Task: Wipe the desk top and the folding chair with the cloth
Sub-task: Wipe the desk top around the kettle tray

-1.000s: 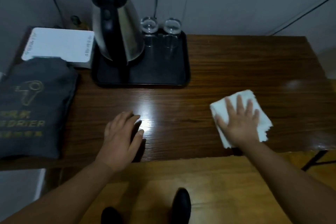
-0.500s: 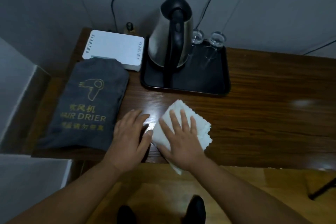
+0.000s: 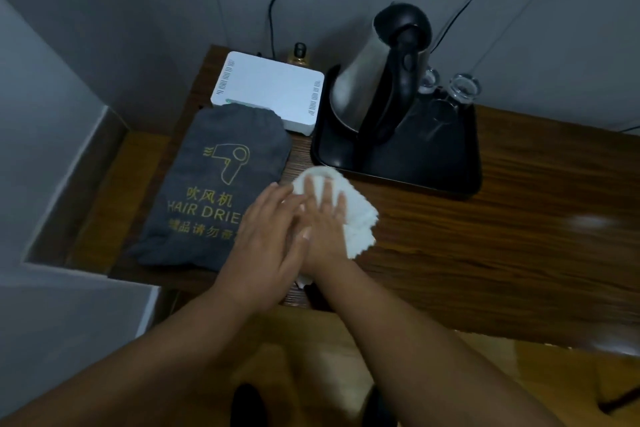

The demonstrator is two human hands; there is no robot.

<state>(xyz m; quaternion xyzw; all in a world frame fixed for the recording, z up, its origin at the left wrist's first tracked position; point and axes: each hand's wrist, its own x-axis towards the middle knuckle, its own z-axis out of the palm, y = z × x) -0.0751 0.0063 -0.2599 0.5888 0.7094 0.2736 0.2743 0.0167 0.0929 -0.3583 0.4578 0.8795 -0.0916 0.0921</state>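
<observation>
**Layout of the table top**

The table (image 3: 485,253) stands against the wall, its left end in a corner. At the left end lies a hair-drier bag (image 3: 214,184), reaching to the near edge. Behind the bag, by the wall, sits a flat box (image 3: 270,90), with a small bottle (image 3: 299,54) behind it. Right of the box is a tray (image 3: 398,156); a kettle (image 3: 381,73) stands on its left part and two glasses (image 3: 462,88) at its back right. Before the tray, just right of the bag, a cloth (image 3: 360,218) lies on the table under the right hand (image 3: 322,218). The left hand (image 3: 263,239) overlaps the right hand's left side.
</observation>
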